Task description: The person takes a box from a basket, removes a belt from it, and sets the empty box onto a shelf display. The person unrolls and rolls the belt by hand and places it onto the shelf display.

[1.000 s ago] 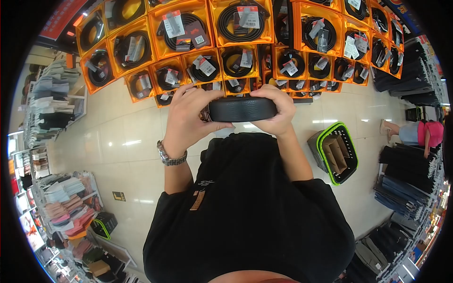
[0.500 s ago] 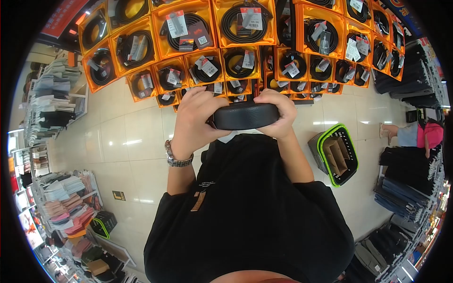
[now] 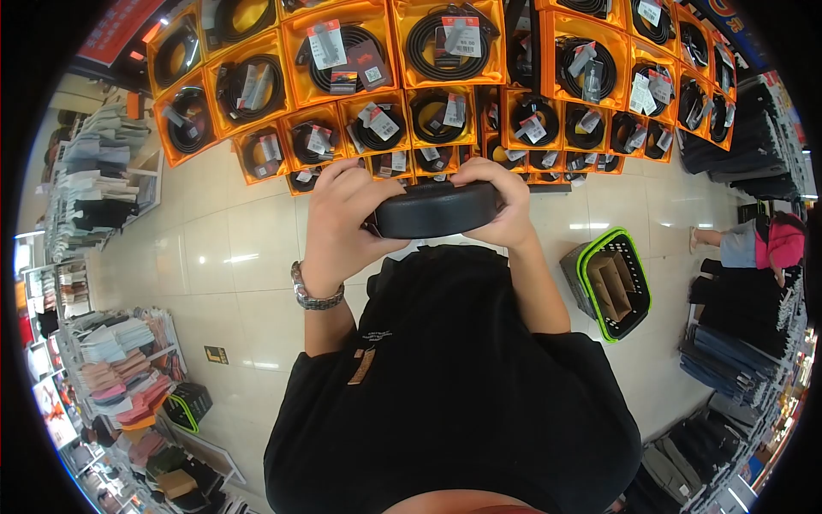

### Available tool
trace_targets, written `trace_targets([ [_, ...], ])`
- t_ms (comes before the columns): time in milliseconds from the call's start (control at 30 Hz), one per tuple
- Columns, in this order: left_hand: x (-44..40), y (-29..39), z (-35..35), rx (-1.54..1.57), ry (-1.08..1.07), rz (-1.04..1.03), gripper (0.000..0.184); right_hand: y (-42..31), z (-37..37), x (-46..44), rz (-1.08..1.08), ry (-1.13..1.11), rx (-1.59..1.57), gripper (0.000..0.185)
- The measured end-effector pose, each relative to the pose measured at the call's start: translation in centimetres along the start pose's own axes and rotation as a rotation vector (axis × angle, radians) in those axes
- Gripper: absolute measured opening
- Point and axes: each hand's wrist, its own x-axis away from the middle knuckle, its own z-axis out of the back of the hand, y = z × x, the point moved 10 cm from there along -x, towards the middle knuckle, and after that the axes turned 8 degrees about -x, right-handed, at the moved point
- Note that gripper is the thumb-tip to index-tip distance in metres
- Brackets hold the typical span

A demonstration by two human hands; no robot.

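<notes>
A coiled black belt (image 3: 437,212) is held level in front of my chest, its smooth outer band facing me. My left hand (image 3: 342,214), with a metal watch (image 3: 315,293) on the wrist, grips its left end between fingers and thumb. Around the right end, my right hand (image 3: 503,206) has its fingers on top and thumb below. Just beyond the hands, rows of orange satin-lined boxes (image 3: 390,158) hold coiled black belts with tags, among them a large tagged belt (image 3: 419,53). The fingertips hide part of the lowest row.
A black basket with a green rim (image 3: 648,295) and cardboard inside stands on the tiled floor (image 3: 231,257) at right. Another basket (image 3: 199,403) is at lower left. Folded clothes (image 3: 107,347) line the left; dark trousers (image 3: 723,343) line the right, near a person in pink (image 3: 783,242).
Both hands and the belt have shifted slightly down since the oldest frame, and a little left since the middle one. The belt stays in both hands. The person at right has moved slightly.
</notes>
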Motion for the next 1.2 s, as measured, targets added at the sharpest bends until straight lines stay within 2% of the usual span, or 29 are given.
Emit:
trace_targets([
  [300, 0.1, -0.1, 0.1, 0.037, 0.015, -0.01, 0.042, 0.1, -0.5, -0.1, -0.055, 0.016, -0.09, 0.04],
  [400, 0.2, -0.4, 0.1, 0.032, -0.022, -0.009, 0.043, 1.8, -1.0, 0.6, -0.282, -0.088, 0.009, 0.034],
  [533, 0.2, -0.1, 0.8, 0.077, -0.006, 0.02, 0.046, 0.3, -0.5, -0.1, -0.096, -0.026, 0.114, 0.033],
  [633, 1.0, -2.6, 0.8, 0.204, -0.039, 0.269, 0.05, -0.3, 0.5, -0.5, -0.031, 0.019, 0.298, 0.033],
  [700, 1.5, -3.4, 0.1, 0.141, -0.072, 0.235, 0.048, -0.7, 0.3, -0.6, -0.039, 0.0, 0.274, 0.034],
  [767, 1.2, -2.2, 0.7, 0.078, -0.002, 0.066, 0.046, -0.6, 0.1, -0.6, -0.052, -0.017, 0.249, 0.034],
  [867, 0.7, -1.9, 0.3, 0.14, -0.02, 0.033, 0.048, -0.5, 0.2, -0.7, -0.037, -0.016, 0.269, 0.035],
  [1000, 0.6, -1.6, -0.2, 0.207, -0.021, 0.072, 0.05, -0.8, 0.2, -0.9, -0.036, -0.005, 0.245, 0.035],
  [1067, 0.6, -2.2, -0.7, 0.354, -0.044, 0.153, 0.053, -0.4, 0.2, -0.8, -0.06, -0.005, 0.217, 0.035],
  [1200, 0.3, -2.6, -0.7, 0.322, -0.054, 0.167, 0.053, -0.8, 0.3, -0.8, 0.018, 0.003, 0.24, 0.035],
])
